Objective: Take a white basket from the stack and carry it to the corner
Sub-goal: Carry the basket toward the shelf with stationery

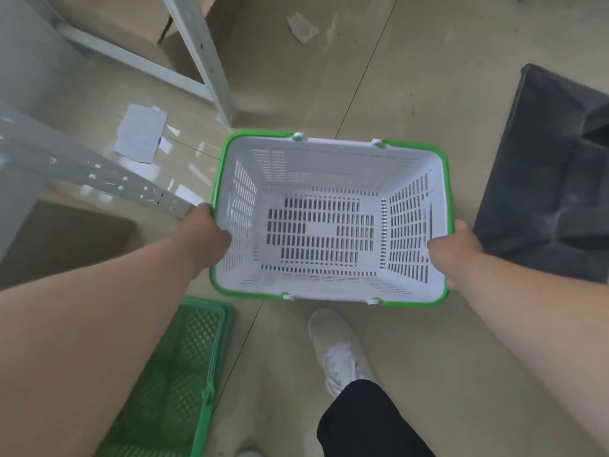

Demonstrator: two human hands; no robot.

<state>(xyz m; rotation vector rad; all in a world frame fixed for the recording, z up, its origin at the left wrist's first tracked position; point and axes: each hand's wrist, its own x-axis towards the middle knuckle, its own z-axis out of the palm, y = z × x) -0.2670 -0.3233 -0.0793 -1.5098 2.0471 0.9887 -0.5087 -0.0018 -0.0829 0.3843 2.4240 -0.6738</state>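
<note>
Above the tiled floor [412, 374], at the middle of the view, hangs the white basket [326, 222], green-rimmed and empty, held level between both hands. At its left short side the left hand [206, 234] is clamped over the rim, and the right hand [456, 247] grips the right short side the same way. Judging by this, the basket is already off the stack and the carrying step is under way; a white shoe [336, 351] shows below it. To the near left lies a green basket [171, 384]; a dark bin [547, 179] stands to the right and a grey metal rack [197, 54] at far left. Next comes walking it between these to the corner, which is not identifiable, then setting it down.
</note>
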